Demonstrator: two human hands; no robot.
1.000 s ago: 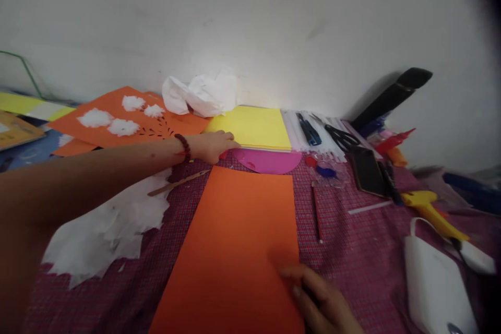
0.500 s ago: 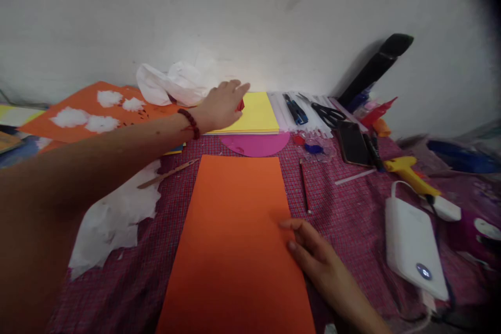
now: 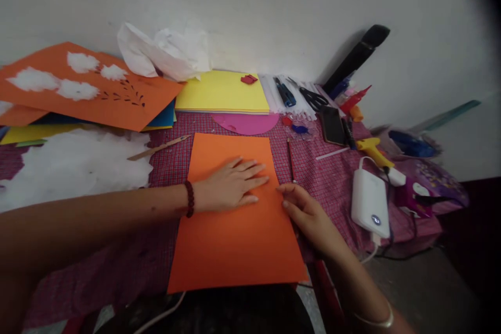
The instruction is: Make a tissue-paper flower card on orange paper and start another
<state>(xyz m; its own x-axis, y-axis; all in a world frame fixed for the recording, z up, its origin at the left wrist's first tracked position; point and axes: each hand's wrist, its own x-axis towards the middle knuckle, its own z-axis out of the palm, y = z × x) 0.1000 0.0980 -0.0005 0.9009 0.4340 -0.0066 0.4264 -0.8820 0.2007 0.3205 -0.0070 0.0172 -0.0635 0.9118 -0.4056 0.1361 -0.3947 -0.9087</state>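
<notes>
A large orange paper sheet point(image 3: 235, 240) lies on the red checked cloth point(image 3: 332, 182) in front of me. My left hand point(image 3: 230, 185), with a dark bead bracelet at the wrist, rests flat on the sheet's upper half, fingers stretched out. My right hand point(image 3: 307, 211) sits at the sheet's right edge with its fingers loosely curled, touching the paper's border. A small red scrap point(image 3: 248, 79) lies on the yellow paper stack point(image 3: 219, 96) by the wall. A pink paper half-disc point(image 3: 246, 122) pokes out below the yellow stack.
Left: an orange sheet with white tufts point(image 3: 86, 88) and white tissue point(image 3: 74, 164). A wooden stick point(image 3: 158, 147) and a pencil point(image 3: 290, 159) flank the sheet. Right: scissors point(image 3: 313, 98), a phone point(image 3: 332, 125), a yellow glue gun point(image 3: 371, 151), a white power bank point(image 3: 370, 203). Crumpled white paper point(image 3: 164, 52) against the wall.
My left hand drew back from the yellow stack, leaving the red scrap there, and came down flat on the orange sheet. The view tilted down.
</notes>
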